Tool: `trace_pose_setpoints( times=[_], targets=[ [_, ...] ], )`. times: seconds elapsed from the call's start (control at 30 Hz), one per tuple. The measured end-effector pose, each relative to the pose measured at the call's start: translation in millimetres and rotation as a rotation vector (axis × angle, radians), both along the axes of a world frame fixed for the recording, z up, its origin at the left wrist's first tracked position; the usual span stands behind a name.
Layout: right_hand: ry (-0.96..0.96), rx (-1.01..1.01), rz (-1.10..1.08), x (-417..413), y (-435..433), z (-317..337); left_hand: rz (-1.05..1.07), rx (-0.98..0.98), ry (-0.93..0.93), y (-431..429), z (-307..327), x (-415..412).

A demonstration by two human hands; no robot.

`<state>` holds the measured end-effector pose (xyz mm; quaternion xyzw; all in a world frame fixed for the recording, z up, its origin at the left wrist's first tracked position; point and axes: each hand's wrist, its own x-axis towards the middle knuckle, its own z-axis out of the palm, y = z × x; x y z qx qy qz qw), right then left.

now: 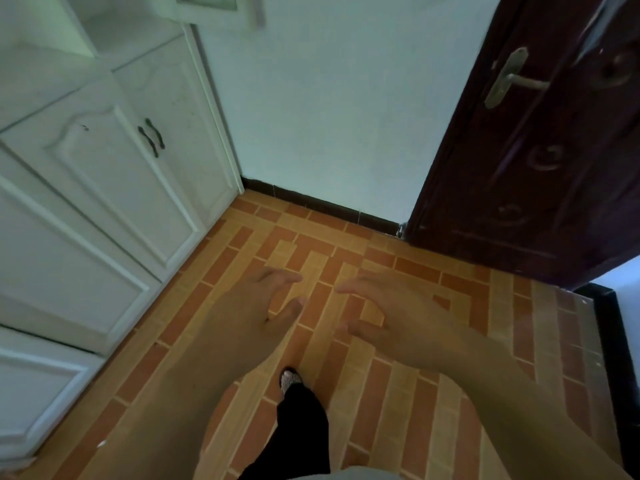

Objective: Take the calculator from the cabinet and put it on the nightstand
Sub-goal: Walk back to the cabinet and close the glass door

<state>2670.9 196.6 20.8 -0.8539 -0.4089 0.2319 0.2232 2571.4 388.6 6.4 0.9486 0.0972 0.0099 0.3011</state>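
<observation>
Now | my left hand (pixel 256 306) and right hand (pixel 391 313) spread, grip empty | white panelled wooden cabinet (pixel 104 188) doors closed at left | I should pull its dark handles (pixel 151 136) squarely.

We count two bare hands, the left hand (pixel 258 306) and the right hand (pixel 398 313), both empty with fingers spread. One white cabinet (pixel 86 188), two dark cabinet handles (pixel 151 137). One dark door (pixel 540 161), one lever handle (pixel 512 77). One foot (pixel 289 379).
</observation>
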Motion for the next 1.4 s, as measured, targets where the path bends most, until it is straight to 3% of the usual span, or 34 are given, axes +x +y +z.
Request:
trace_pose_setpoints(
  times=[0.23,0.5,0.9,1.1,1.4],
  targets=[
    [-0.081,0.03,-0.011,127.1,128.8,-14.7,0.023,-0.003,-0.046,117.6,-16.6,120.6],
    [-0.045,0.058,-0.039,234.9,236.2,1.8,-0.006,0.041,-0.044,231.3,4.3,233.6],
    [-0.019,0.073,-0.048,390.4,315.4,11.6,0.022,0.001,-0.07,314.3,3.8,386.5],
    [-0.118,0.091,-0.036,517.4,368.1,10.6,0.083,0.089,-0.097,363.2,12.5,517.0],
    [-0.184,0.214,0.065,690.6,453.1,60.2,0.178,0.153,-0.157,430.5,60.6,669.7]
  ],
)
